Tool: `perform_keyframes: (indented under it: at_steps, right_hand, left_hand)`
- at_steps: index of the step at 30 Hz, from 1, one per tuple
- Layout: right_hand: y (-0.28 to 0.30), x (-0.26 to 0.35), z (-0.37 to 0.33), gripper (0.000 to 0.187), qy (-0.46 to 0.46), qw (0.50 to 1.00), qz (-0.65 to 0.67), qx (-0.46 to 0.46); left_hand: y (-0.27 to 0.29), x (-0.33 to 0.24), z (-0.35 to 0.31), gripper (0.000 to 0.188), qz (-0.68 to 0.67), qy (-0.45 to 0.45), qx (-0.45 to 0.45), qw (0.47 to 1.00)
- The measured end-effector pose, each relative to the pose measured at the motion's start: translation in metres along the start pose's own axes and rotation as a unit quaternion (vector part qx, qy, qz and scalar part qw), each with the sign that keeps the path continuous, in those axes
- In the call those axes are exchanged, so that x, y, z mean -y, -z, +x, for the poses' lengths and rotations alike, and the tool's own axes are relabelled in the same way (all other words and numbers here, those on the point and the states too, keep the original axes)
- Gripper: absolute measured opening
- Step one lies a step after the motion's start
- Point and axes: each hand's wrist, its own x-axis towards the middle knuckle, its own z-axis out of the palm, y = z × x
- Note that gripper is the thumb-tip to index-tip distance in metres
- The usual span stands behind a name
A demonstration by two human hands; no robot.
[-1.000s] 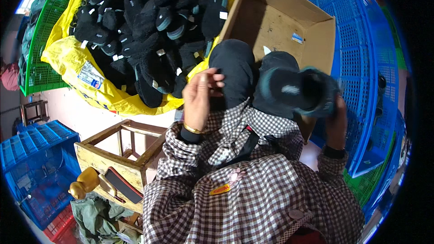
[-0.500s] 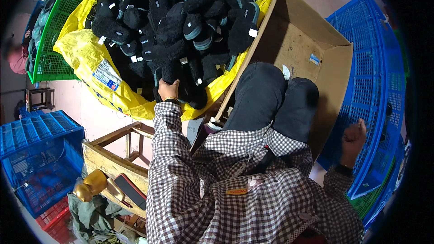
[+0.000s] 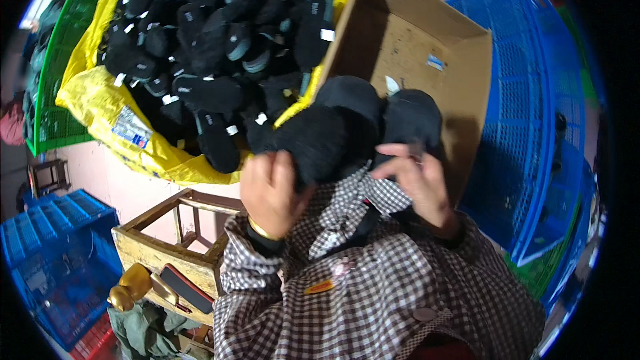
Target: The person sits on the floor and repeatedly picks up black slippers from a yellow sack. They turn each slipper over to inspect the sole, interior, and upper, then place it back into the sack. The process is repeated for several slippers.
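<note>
My left hand has its fingers closed on a fluffy black slipper, held above my lap and blurred by motion. Just right of it, my right hand is raised with bent fingers. A small dark object shows at those fingers, too smeared to name. Ahead on the left, a big yellow sack is piled with black slippers, many with grey-green soles and white tags. Beyond my knees lies an open cardboard box with a few scraps on its bottom.
Blue plastic crates stand along the right. To the left are a green crate, a blue crate and a wooden stool frame. A phone and a gold-coloured object lie on the stool's edge.
My left hand has come back from the sack with a slipper, now over my lap. My right hand has moved in from the far right beside it. The view has shifted somewhat.
</note>
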Motion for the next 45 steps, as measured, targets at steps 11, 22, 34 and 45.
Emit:
perform_keyframes:
  at_steps: [11,22,34,45]
  right_hand:
    - [0.051,-0.044,-0.001,0.049,-0.021,0.998,-0.039,0.036]
    - [0.079,-0.039,-0.007,0.049,0.053,0.992,-0.058,0.103]
    - [0.072,-0.034,-0.013,0.046,0.103,0.969,-0.208,0.082]
    - [0.072,-0.044,-0.015,0.047,0.16,0.958,-0.235,0.048]
  left_hand:
    - [-0.028,-0.063,-0.013,0.012,-0.218,-0.295,0.127,0.922]
    - [-0.037,-0.042,0.033,0.04,-0.423,0.068,0.305,0.85]
    - [-0.065,-0.068,0.04,0.021,-0.473,0.005,0.296,0.83]
    - [-0.061,-0.049,0.038,0.017,-0.432,0.201,0.229,0.849]
